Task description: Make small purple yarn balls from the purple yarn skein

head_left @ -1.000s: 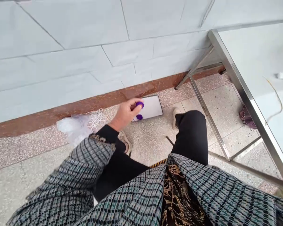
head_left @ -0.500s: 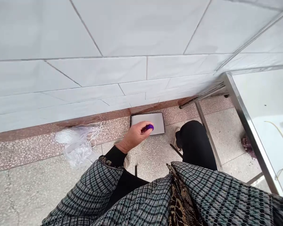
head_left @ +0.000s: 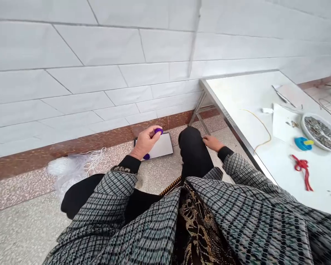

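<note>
My left hand (head_left: 146, 141) is closed in a pinch on a small purple ball of yarn (head_left: 158, 131), held above a shallow white tray (head_left: 164, 145) with a dark rim on the floor. Another purple bundle (head_left: 146, 156) shows at the tray's near left, just below my wrist. At the outer side of my right knee is my right hand (head_left: 213, 143), its fingers loosely stretched toward the black trouser leg. I see nothing in it.
White yarn in a clear plastic bag (head_left: 67, 167) lies left on the floor by the tiled wall. A metal-edged white table (head_left: 237, 88) stands right, bearing a bowl of metal pieces (head_left: 321, 133), a knotted red cord (head_left: 302, 165), a blue-and-yellow item (head_left: 303, 143) and a yellow cord (head_left: 260, 123).
My view has swung right, showing more of the table. My right hand has come into sight beside the knee. My left hand still pinches the purple ball, and a second purple bundle is now visible.
</note>
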`<state>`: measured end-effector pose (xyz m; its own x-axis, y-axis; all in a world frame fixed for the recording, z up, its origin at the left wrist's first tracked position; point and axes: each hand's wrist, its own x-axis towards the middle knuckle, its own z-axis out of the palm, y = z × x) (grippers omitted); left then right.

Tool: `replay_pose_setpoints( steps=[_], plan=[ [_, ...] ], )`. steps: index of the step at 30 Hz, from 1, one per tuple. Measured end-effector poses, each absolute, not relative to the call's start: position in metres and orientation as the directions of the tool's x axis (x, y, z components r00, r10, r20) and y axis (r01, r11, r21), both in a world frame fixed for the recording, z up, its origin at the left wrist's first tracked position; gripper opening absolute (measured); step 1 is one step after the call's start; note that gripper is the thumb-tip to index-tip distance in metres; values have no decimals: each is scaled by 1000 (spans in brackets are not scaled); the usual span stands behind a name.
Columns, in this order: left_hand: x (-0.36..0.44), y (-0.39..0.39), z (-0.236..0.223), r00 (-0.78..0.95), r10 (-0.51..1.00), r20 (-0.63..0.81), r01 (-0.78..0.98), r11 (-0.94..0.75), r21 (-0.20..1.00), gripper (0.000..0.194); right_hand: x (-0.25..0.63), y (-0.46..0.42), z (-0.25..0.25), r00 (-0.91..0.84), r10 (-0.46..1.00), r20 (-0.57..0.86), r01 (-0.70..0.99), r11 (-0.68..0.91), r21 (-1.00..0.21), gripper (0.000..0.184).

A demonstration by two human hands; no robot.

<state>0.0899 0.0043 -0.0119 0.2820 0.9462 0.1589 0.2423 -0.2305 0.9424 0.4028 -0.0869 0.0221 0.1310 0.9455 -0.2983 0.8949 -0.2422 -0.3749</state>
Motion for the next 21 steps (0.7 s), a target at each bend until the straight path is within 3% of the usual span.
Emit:
replay_pose_setpoints(
  steps=[4,7,10,12,15,18,21],
  plan=[
    [98,0,7,282,939,199,263,-275,925,43,380,-40,48,-116,938,-327,856,-73,-512,14],
    [98,-12,7,295,942,162,305,-253,918,44,358,-10,64,-506,753,-421,710,86,-699,21],
    [98,-28,-1,344,934,100,339,-223,914,45,351,3,67,-615,615,-493,703,146,-696,15],
    [98,-37,-4,357,931,79,359,-215,908,44,351,7,64,-607,625,-491,723,179,-667,12],
    [100,-43,-1,335,937,100,362,-226,904,42,350,11,58,-558,703,-441,659,52,-750,14],
    [103,-40,7,318,935,154,332,-262,906,41,345,10,56,-543,709,-449,395,-256,-882,12],
    [108,-35,14,332,923,193,305,-299,904,40,341,6,58,-566,695,-444,167,-431,-887,6]
  ],
)
